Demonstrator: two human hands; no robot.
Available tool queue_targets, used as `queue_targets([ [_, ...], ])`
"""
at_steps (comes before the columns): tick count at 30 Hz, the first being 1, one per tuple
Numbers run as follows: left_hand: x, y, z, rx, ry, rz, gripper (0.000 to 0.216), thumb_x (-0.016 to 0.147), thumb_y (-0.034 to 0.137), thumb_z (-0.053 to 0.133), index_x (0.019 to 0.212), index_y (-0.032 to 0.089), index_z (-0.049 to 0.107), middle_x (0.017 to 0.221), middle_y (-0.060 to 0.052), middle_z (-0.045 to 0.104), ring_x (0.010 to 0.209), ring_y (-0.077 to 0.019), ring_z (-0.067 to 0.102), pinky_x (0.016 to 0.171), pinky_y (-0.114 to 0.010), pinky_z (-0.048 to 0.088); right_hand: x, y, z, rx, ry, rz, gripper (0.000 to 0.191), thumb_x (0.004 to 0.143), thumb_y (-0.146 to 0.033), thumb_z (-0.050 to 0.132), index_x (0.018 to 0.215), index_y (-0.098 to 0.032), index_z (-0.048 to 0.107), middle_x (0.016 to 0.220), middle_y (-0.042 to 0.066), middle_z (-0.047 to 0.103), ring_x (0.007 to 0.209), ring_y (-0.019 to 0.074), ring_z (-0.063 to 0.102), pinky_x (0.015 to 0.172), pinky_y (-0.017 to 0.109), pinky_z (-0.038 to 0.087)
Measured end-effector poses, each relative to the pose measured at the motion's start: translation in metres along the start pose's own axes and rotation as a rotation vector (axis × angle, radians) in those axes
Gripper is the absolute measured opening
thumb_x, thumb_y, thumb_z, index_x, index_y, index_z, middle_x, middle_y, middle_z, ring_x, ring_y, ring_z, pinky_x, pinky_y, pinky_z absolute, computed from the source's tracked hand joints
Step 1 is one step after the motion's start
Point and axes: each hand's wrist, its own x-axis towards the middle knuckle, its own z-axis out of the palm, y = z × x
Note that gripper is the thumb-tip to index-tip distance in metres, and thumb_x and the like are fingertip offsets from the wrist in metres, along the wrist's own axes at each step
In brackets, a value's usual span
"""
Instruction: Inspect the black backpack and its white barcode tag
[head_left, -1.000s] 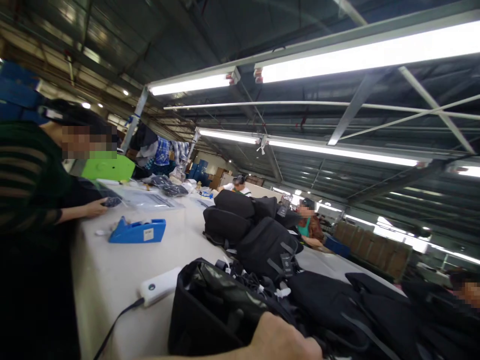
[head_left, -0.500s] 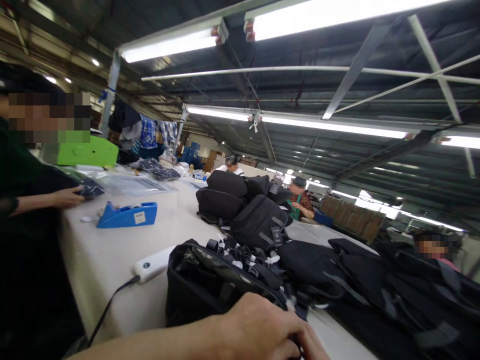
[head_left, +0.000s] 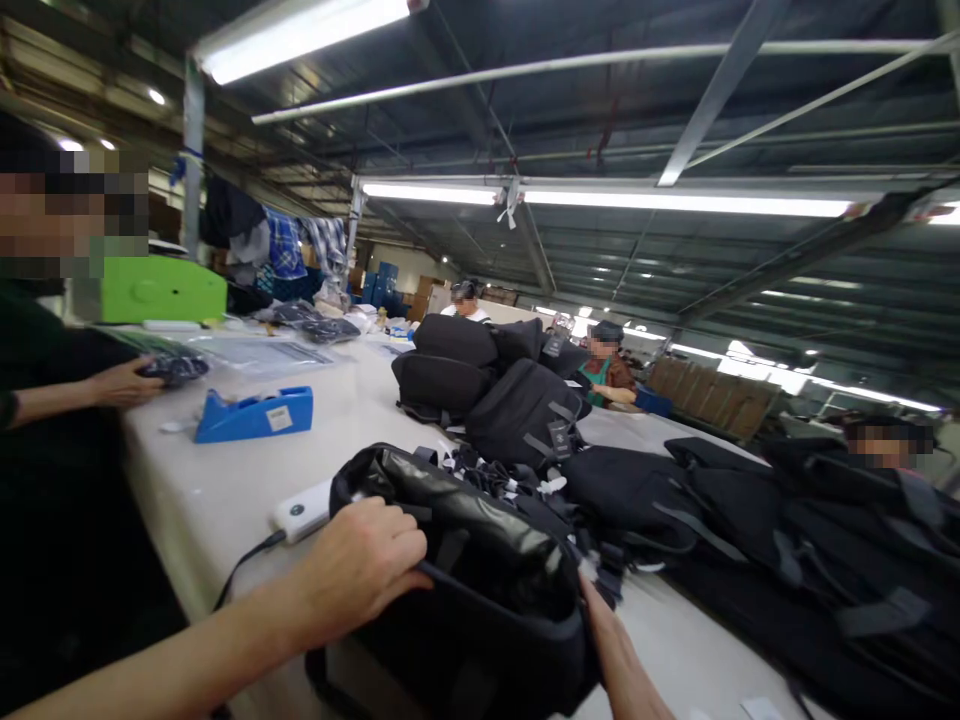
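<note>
The person's left hand [head_left: 364, 560] is curled over the near rim of a black bag [head_left: 480, 590], fingers closed on its edge. The right hand [head_left: 619, 650] lies against the bag's right side at about 5 o'clock of the frame; its fingers are pressed to the fabric, but whether they close on anything cannot be told, as the hand is partly cut off by the lower edge. The two hands are apart, one on each side of the bag.

The bag stands at the near edge of a pale table [head_left: 225, 500], its glossy top flap folded back toward 12 o'clock. A white device [head_left: 304, 510] with a dark cable lies just beside the bag at its 10 o'clock. Farther out at 10 o'clock sits a blue tape dispenser [head_left: 255, 413].

At 12 o'clock beyond the bag, a stack of black backpacks [head_left: 487, 395] rests on the table. More black bags [head_left: 787, 540] lie spread from 2 to 4 o'clock.

At 9 o'clock a co-worker in a dark sleeve rests a hand [head_left: 120, 383] on a dark item by clear plastic bags [head_left: 262, 352]. A green box [head_left: 161, 290] stands behind. Other people are seated at the far end and at 3 o'clock.
</note>
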Motion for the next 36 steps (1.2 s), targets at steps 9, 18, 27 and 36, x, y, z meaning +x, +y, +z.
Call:
queue_targets([
  [9,0.046,-0.012,-0.017,-0.207,0.175,0.123,0.054,0.103,0.050,0.033,0.065,0.018,0.054,0.059,0.003,0.056,0.057,-0.0117,0.052,0.057,-0.025,0.028,0.055,-0.037,-0.035,-0.184,0.071,-0.073,0.039,0.077,-0.021,0.063,0.116,-0.017,0.061,0.117,0.012,0.069,0.111,0.0298,0.062,0.096,0.043,0.049],
  [18,0.038,0.002,0.020,-0.137,0.222,0.209,0.040,0.103,0.029,0.033,0.073,0.020,0.058,0.068,-0.001,0.060,0.061,-0.0178,0.052,0.060,-0.031,0.032,0.035,0.010,-0.029,-0.218,-0.112,0.045,0.071,0.074,-0.019,0.063,0.142,-0.016,0.041,0.139,0.015,0.055,0.130,0.0290,0.050,0.104,0.044,0.045],
  [27,0.005,0.009,0.034,-0.081,0.653,0.326,0.018,0.094,0.011,0.054,0.106,0.016,0.066,0.099,-0.006,0.070,0.094,-0.0196,0.060,0.099,-0.038,0.040,-0.001,0.032,-0.109,-0.508,-0.223,0.441,0.025,0.086,-0.029,0.048,0.099,-0.018,0.067,0.099,0.009,0.074,0.092,0.0236,0.068,0.083,0.033,0.049],
  [36,-0.007,0.032,0.037,-0.150,0.715,0.232,0.035,0.096,0.006,0.039,0.106,0.020,0.069,0.108,-0.003,0.069,0.108,-0.0159,0.061,0.118,-0.040,0.031,-0.011,0.063,-0.055,-0.575,-0.385,0.704,0.065,0.048,-0.019,0.082,0.111,-0.013,0.064,0.113,0.020,0.068,0.106,0.0375,0.062,0.087,0.040,0.045],
])
